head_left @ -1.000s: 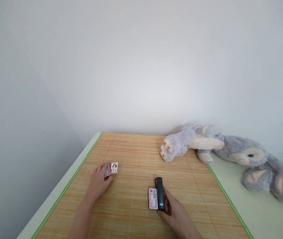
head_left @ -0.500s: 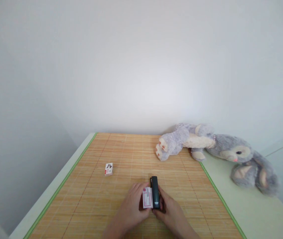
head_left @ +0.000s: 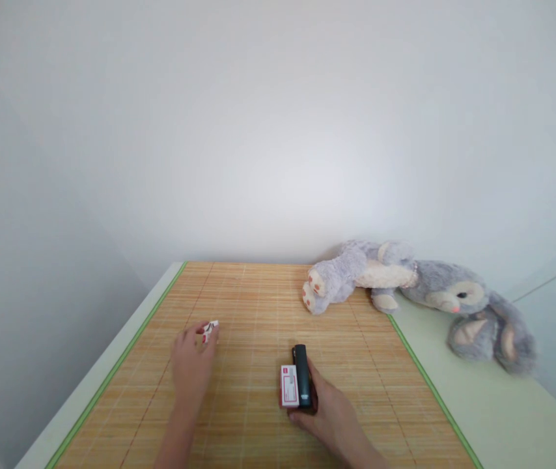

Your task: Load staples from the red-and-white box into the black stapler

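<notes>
Head view, the only one. A bamboo mat (head_left: 258, 404) with green edging covers a pale surface (head_left: 512, 417) set against a white wall.

Left hand (head_left: 191, 365) lies flat over the left part of the mat, fingers stretched forward and loosely spread. Its fingertips meet a small red-and-white box (head_left: 211, 330). Whether they pinch the box or only touch it cannot be told; the box is partly hidden behind them.

Right hand (head_left: 329, 410) sits near the lower middle of the mat, fingers curled around the right side of a black stapler (head_left: 301, 376). The stapler lies flat, long axis pointing away from the person. A white-and-red staple box (head_left: 289, 386) lies flush against the stapler's left side, touching it. The thumb seems to be under or behind the stapler's near end, but the grip is not clear.

The two boxes are well apart, the small one further left and further back.

A grey plush rabbit (head_left: 434, 293) lies on its side at the far right, feet on the mat's corner, head and ears on the bare surface.
</notes>
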